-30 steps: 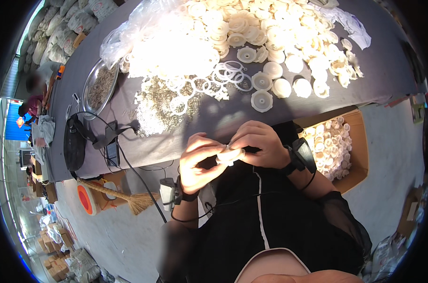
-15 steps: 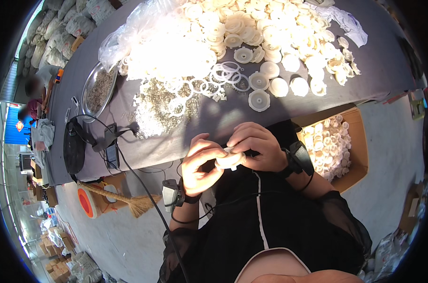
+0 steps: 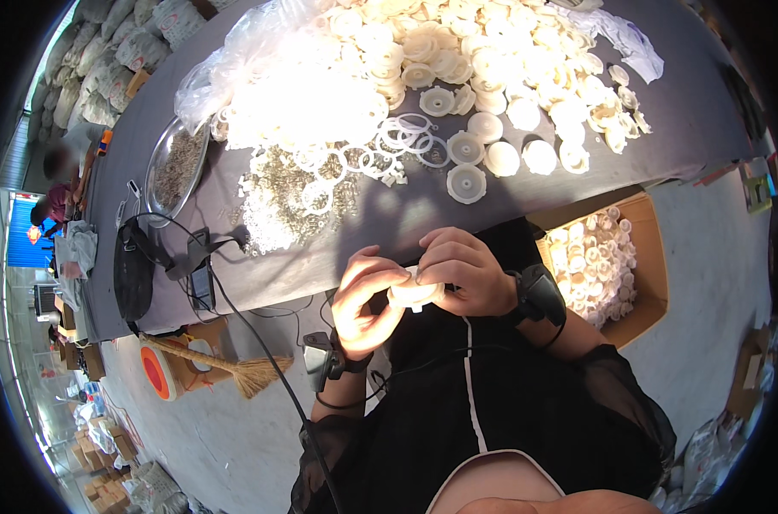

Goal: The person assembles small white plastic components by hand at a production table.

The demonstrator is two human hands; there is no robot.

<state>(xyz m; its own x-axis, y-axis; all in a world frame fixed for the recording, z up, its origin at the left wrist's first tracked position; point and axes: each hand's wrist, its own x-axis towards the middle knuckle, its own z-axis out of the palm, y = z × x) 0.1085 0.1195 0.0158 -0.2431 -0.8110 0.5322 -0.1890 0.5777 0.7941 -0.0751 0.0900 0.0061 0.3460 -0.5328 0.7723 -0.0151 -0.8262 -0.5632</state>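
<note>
Between my two hands, just off the near edge of the table, is a round white plastic part. My left hand grips its left side with thumb and fingers. On the opposite side my right hand has its fingers closed on the same part. Fingers cover much of it, and a small tab shows at its lower edge. Beyond my hands lie white plastic rings, a heap of small metal and clear pieces and several round white parts.
A large sunlit pile of white parts covers the far table beside a clear plastic bag. At left stand a metal tray and a black pouch with cables. A cardboard box of white parts stands right; a broom lies left.
Both hands keep hold of the white part. The right fingers have shifted slightly, and the view has moved a little.
</note>
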